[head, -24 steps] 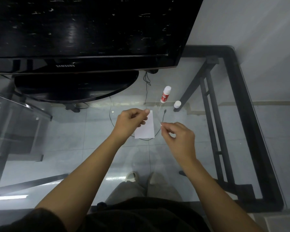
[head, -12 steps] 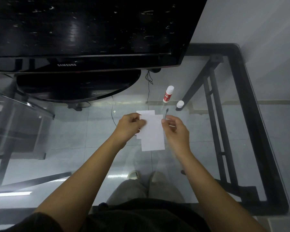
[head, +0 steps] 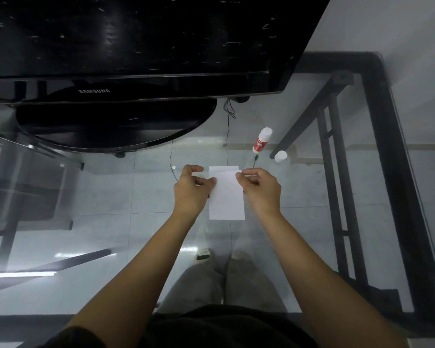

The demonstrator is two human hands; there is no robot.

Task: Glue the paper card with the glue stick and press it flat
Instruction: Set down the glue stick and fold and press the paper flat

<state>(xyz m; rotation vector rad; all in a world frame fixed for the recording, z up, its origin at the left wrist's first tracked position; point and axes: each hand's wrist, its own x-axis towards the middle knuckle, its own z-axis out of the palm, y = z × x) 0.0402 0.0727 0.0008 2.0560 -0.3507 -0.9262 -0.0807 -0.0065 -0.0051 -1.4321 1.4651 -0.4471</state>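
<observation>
Holding the paper card (head: 226,197) over the glass table (head: 111,197), we pinch it near its top with both hands. Our left hand (head: 192,188) has its thumb and fingers closed on the left edge. Our right hand (head: 259,187) has its fingertips (head: 238,175) closed tight on the top right corner. The card looks like two white layers, because a thin strip of a back layer peeks out along the top. We cannot tell if the card is lying on the glass or floating just above it. The glue stick (head: 261,140) stands near the card, a little past it and to the right, and no hand touches it. Its white cap (head: 280,156) sits on the glass just beside it. We think the step now is to line up the two layers and then press them flat. To do it well, we should match the edges first, because sticky paper is hard to slide later. Then we should lay it down on the glass and rub from the middle out to the sides, so no bumps stay. We should push gently, so the thin paper does not wrinkle.
</observation>
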